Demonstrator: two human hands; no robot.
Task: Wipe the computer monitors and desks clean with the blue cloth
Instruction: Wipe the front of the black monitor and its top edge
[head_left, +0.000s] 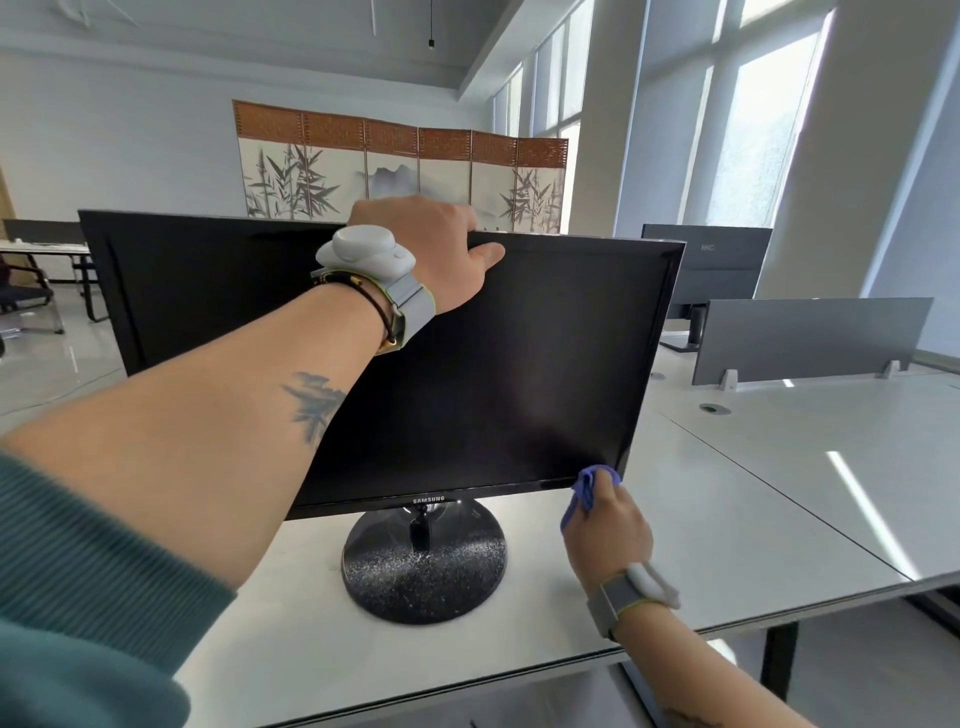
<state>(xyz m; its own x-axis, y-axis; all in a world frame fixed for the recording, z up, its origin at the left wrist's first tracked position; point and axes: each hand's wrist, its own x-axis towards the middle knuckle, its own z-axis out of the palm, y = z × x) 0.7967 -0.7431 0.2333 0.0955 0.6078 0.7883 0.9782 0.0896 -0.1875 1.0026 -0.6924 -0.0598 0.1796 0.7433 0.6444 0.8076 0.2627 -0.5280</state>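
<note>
A black monitor (519, 374) with a dark screen stands on a round glossy base (423, 577) on the white desk (727, 519). My left hand (431, 249) grips the monitor's top edge near the middle, fingers curled over the back, thumb on the front bezel. My right hand (608, 525) holds the bunched blue cloth (589, 488) against the screen's lower right corner. Dust specks cover the base.
A second monitor (706, 270) stands at the back right behind a grey desk divider (810, 338). A round cable grommet (715, 409) sits in the desk. Office chairs (26, 296) and a folding screen (400, 166) are further back. The desk's front edge runs near my right forearm.
</note>
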